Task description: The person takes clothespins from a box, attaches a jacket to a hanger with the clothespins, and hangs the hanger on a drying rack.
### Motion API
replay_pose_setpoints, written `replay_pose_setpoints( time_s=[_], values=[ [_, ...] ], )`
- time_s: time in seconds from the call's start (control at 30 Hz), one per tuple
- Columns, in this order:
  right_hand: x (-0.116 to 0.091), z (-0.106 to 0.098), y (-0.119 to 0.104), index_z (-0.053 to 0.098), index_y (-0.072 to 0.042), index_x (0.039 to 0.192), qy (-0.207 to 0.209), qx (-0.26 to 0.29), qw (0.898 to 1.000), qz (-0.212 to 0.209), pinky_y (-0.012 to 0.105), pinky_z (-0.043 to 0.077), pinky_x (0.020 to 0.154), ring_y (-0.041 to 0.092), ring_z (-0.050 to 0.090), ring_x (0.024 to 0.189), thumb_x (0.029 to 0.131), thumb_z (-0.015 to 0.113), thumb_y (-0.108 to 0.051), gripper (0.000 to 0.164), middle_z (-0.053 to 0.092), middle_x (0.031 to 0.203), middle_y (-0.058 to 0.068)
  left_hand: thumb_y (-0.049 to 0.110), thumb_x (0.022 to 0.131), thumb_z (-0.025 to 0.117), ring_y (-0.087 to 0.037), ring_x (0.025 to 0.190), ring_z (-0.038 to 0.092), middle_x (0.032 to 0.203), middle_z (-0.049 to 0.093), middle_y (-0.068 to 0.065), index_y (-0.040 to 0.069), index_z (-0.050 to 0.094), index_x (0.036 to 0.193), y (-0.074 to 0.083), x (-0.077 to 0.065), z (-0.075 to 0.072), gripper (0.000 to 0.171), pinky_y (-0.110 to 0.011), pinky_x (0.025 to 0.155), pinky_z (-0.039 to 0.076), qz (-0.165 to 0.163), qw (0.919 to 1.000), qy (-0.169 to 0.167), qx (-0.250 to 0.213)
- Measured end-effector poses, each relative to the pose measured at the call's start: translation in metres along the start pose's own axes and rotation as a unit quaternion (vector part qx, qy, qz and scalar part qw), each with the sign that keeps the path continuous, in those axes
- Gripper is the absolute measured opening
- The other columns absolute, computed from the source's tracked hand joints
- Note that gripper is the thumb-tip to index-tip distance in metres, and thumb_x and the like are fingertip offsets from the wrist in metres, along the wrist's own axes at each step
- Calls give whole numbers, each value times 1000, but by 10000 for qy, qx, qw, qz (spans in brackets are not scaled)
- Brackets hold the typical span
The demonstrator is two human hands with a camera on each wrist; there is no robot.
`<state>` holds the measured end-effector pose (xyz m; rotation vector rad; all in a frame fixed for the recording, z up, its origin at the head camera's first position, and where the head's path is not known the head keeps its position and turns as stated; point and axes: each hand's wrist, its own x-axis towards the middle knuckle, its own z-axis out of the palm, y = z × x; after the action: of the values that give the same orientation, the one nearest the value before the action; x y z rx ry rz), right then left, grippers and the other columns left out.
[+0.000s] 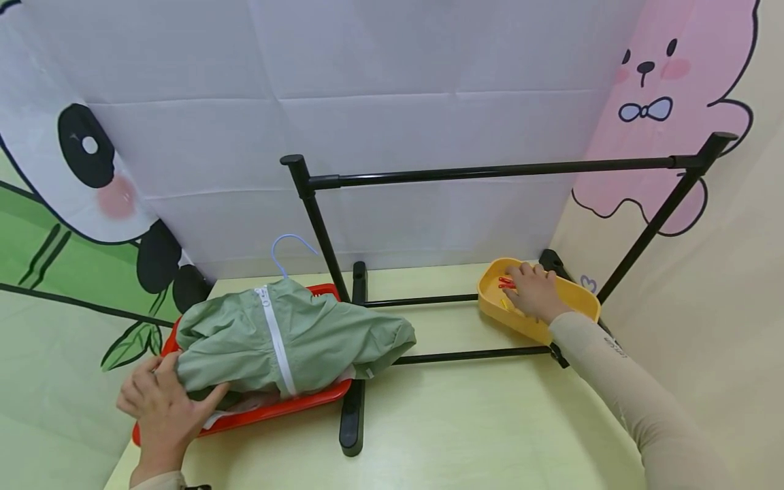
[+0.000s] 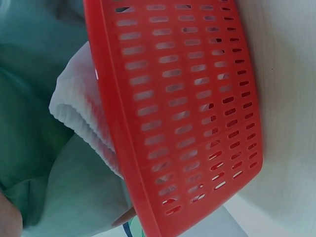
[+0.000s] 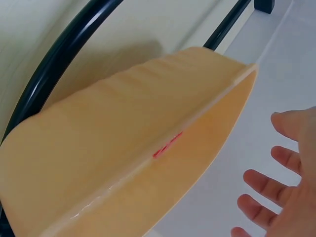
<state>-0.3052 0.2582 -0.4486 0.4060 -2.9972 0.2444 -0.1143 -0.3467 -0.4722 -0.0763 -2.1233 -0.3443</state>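
Observation:
A light green jacket (image 1: 239, 333) with a white zipper lies on a blue hanger (image 1: 282, 255) over a red slotted basket (image 1: 275, 410). My left hand (image 1: 162, 408) is at the basket's left end, thumb and fingers spread around the jacket's near left edge. A white gathered cloth edge (image 2: 81, 98) shows at the basket rim in the left wrist view. My right hand (image 1: 539, 292) reaches over a yellow basket (image 1: 578, 299), its fingers loosely bent and apart. Small red clips (image 1: 505, 282) lie inside, beside the fingertips. In the right wrist view nothing shows between the fingers (image 3: 266, 187).
A black garment rack (image 1: 490, 171) stands on the pale table (image 1: 478, 422), its feet and lower bars between the two baskets. White cloth (image 1: 398, 136) hangs behind. Cartoon panels stand at left and right.

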Motion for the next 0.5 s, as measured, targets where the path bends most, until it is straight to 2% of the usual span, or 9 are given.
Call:
replay_pose_setpoints(
  time_s=[0.5],
  values=[
    [-5,1,26,46,1,136,-382,2,9983,435,67,27,91,49,39,109,98,59,-27,49,48,124,30,84,78,45,-51,101,22,116,31,-31,0,39,123,1,0,1,95,-61,76,12,-26,10000,-31,10]
  ],
)
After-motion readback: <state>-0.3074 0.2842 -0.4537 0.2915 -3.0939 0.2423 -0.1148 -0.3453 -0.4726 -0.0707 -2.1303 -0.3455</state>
